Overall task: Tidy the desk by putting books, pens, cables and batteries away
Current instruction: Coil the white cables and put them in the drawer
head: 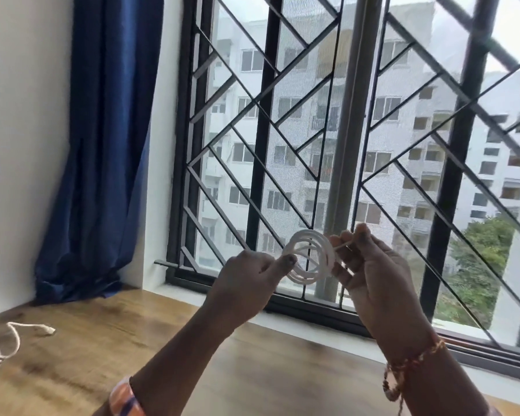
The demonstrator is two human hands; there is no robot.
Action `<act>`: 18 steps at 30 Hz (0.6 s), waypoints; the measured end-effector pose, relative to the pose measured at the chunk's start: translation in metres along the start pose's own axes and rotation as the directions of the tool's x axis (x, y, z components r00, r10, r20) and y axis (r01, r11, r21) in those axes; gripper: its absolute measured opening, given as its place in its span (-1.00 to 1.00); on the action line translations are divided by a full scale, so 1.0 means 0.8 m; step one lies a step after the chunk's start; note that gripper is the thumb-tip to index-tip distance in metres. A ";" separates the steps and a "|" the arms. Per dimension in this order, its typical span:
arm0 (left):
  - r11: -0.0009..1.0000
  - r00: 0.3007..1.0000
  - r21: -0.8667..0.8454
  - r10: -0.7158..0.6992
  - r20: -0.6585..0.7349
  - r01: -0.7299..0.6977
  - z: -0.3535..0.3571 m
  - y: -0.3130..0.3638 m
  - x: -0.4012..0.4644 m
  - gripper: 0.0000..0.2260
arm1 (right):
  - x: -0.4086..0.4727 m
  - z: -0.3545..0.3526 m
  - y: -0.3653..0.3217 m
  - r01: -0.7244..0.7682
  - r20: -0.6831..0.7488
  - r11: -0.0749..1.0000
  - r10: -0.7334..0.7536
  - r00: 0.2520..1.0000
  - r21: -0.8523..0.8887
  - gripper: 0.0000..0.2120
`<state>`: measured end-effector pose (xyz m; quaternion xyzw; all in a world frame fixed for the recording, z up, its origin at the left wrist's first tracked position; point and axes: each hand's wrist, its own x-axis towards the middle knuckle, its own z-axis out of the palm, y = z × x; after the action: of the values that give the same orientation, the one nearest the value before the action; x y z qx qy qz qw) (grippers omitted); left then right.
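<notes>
Both hands are raised over the wooden bench (252, 364) in front of the barred window (342, 130). The left hand (246, 283) pinches the 9 o'clock edge of a coiled white cable (311, 256), a narrow grip; the right hand (373, 274) holds a strand at 3 o'clock between fingertips. A second white cable (15, 334) lies on the bench at 8 o'clock, well apart, below the blue curtain (102, 145).

The desk (108, 334) is a wooden surface with a brown grain finish, set against a white wall on the left and a window sill at the rear. One white cable (12, 340) lies loose on its left edge, plug end pointing right. A blue curtain's (72, 283) hem rests on the rear-left corner.
</notes>
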<state>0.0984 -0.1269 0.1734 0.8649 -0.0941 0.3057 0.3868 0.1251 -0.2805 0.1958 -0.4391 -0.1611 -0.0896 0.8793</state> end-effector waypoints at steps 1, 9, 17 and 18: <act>0.995 0.999 -0.088 -0.040 0.005 0.041 0.001 -0.001 0.001 -0.47 | -0.002 -0.001 0.000 0.000 0.016 1.000 -0.001 1.000 0.017 -0.87; 0.927 0.983 -0.348 -0.175 -0.064 0.142 0.013 0.019 0.000 -0.65 | -0.037 0.009 -0.004 0.203 0.294 0.972 -0.161 0.942 -0.120 -0.81; 0.705 0.936 -0.620 -0.310 0.169 0.346 0.000 0.036 -0.010 -0.80 | -0.054 0.032 0.024 0.320 0.373 0.902 -0.201 0.906 -0.290 -0.80; 0.651 0.931 -0.668 -0.297 0.214 0.361 -0.006 0.034 -0.012 -0.81 | -0.056 0.035 0.028 0.390 0.417 0.831 -0.215 0.883 -0.396 -0.78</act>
<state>0.0775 -0.1425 0.1868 0.6695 -0.0602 0.1351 0.7280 0.0844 -0.2438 0.1790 -0.6153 -0.3592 -0.1854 0.6767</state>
